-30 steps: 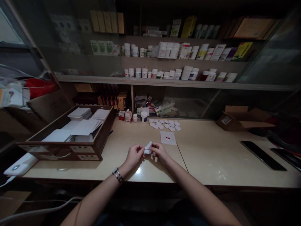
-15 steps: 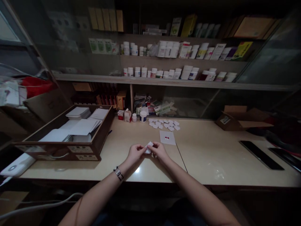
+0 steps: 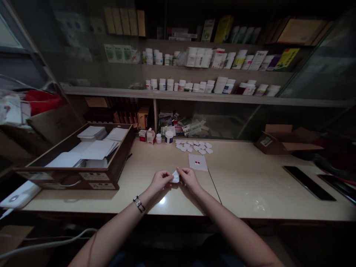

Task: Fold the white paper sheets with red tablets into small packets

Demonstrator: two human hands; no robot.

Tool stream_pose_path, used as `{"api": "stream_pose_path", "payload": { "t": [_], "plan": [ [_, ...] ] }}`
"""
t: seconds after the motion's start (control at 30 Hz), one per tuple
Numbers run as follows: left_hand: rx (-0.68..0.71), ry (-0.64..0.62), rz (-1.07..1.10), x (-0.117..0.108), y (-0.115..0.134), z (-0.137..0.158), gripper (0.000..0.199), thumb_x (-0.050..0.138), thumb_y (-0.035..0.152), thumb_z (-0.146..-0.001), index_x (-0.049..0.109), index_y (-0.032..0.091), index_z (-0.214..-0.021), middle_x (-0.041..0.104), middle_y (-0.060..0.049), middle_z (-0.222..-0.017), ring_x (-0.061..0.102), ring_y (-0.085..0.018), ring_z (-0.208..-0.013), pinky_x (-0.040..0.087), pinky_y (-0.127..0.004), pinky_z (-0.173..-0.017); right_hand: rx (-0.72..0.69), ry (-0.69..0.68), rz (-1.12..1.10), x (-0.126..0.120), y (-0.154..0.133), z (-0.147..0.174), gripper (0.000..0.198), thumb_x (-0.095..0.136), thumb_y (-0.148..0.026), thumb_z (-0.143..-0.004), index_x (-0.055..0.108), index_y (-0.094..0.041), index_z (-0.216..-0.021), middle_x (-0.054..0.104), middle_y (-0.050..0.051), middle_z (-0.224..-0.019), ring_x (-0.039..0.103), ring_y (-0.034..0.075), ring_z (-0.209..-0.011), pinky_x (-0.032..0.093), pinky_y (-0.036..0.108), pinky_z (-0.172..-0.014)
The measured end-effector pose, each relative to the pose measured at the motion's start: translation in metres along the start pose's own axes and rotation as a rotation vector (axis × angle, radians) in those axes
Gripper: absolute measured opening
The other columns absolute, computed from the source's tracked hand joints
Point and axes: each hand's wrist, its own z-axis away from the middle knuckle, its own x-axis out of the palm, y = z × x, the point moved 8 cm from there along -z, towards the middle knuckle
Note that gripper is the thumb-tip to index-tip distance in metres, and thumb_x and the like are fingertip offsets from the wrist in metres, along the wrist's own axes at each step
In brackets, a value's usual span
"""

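Note:
A small folded white paper is held between both hands, just above the near part of the counter. My left hand pinches its left side with thumb and fingers. At its upper right edge, my right hand grips it, fingers closed. Beyond the hands lies a flat white paper sheet with red and white pills on it. Several folded white paper packets are spread behind that sheet. A white jar with a blue label and a small white bottle stand to their left.
A wooden drawer holding stacks of white paper sits at left. Small medicine boxes stand by the bottles. At right are an open cardboard box and a dark phone. Shelves of medicine bottles rise behind the counter.
The paper's folded shape has changed, with its top now drawn to a point. My right fingers have shifted up its edge; the left hand has barely moved.

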Motion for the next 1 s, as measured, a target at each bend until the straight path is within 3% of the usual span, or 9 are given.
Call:
{"api": "stream_pose_path", "payload": {
  "t": [0.13,0.3,0.43,0.53,0.67,0.73,0.83,1.0],
  "plan": [
    [-0.043,-0.041,-0.110,-0.003,0.007,-0.008,0.025,0.074,0.026,-0.060,0.060,0.012,-0.075,0.060,-0.001,-0.059,0.051,-0.009,-0.047,0.036,-0.019,-0.046,-0.008,-0.030,0.012,0.002,-0.003,0.003,0.038,0.074,-0.051,-0.057,0.059,-0.016,-0.057,0.052,-0.001,-0.045,0.042,0.010,-0.039,0.028,0.022,-0.037],
    [-0.042,-0.165,-0.382,0.001,0.031,-0.023,0.024,0.073,0.031,-0.061,0.060,0.011,-0.062,0.054,0.002,-0.048,0.044,-0.008,-0.041,0.032,-0.021,-0.043,0.017,0.022,0.014,-0.005,-0.001,-0.002,0.037,0.072,-0.048,-0.060,0.059,-0.015,-0.054,0.051,0.000,-0.043,0.040,0.009,-0.037,0.026,0.022,-0.036],
    [-0.038,-0.253,-0.418,0.005,0.036,-0.035,0.029,0.075,0.034,-0.056,0.058,0.012,-0.060,0.052,0.003,-0.045,0.045,-0.009,-0.041,0.033,-0.021,-0.044,-0.028,0.028,0.069,-0.007,-0.007,-0.019,0.041,0.066,-0.051,-0.064,0.059,-0.013,-0.050,0.050,0.000,-0.043,0.040,0.009,-0.040,0.026,0.021,-0.039],
    [-0.026,-0.218,-0.374,-0.001,0.029,-0.042,0.033,0.076,0.038,-0.056,0.056,0.012,-0.059,0.049,0.003,-0.042,0.045,-0.009,-0.041,0.032,-0.021,-0.044,-0.093,0.051,0.144,-0.006,-0.013,-0.030,0.042,0.066,-0.051,-0.064,0.055,-0.014,-0.046,0.046,-0.002,-0.041,0.038,0.008,-0.041,0.025,0.021,-0.040],
    [0.005,-0.116,-0.282,-0.011,0.018,-0.046,0.036,0.075,0.043,-0.057,0.056,0.012,-0.061,0.053,0.002,-0.048,0.044,-0.008,-0.041,0.032,-0.021,-0.043,-0.059,-0.009,0.125,0.002,-0.006,-0.033,0.039,0.070,-0.053,-0.060,0.062,-0.015,-0.060,0.053,-0.001,-0.046,0.043,0.010,-0.042,0.030,0.021,-0.041],
    [0.021,-0.098,-0.248,-0.013,0.017,-0.046,0.035,0.074,0.043,-0.058,0.057,0.012,-0.062,0.053,0.002,-0.048,0.044,-0.008,-0.041,0.030,-0.021,-0.042,-0.027,-0.069,0.129,0.006,0.001,-0.032,0.038,0.073,-0.051,-0.055,0.062,-0.016,-0.060,0.055,-0.001,-0.047,0.045,0.011,-0.041,0.033,0.022,-0.040],
    [0.015,-0.084,-0.239,-0.015,0.017,-0.047,0.034,0.073,0.042,-0.059,0.057,0.012,-0.061,0.051,0.003,-0.046,0.042,-0.008,-0.040,0.029,-0.021,-0.042,-0.037,-0.039,0.145,0.003,0.004,-0.029,0.036,0.072,-0.051,-0.057,0.061,-0.016,-0.057,0.057,0.000,-0.047,0.048,0.012,-0.041,0.035,0.023,-0.041],
    [-0.043,-0.075,-0.214,-0.015,0.015,-0.043,0.032,0.073,0.040,-0.058,0.059,0.011,-0.060,0.053,0.001,-0.047,0.048,-0.009,-0.043,0.034,-0.020,-0.043,-0.219,0.028,0.335,-0.001,-0.013,-0.017,0.021,0.064,-0.036,-0.070,0.070,-0.016,-0.065,0.068,0.006,-0.063,0.060,0.019,-0.058,0.044,0.026,-0.054]
  ]
}}
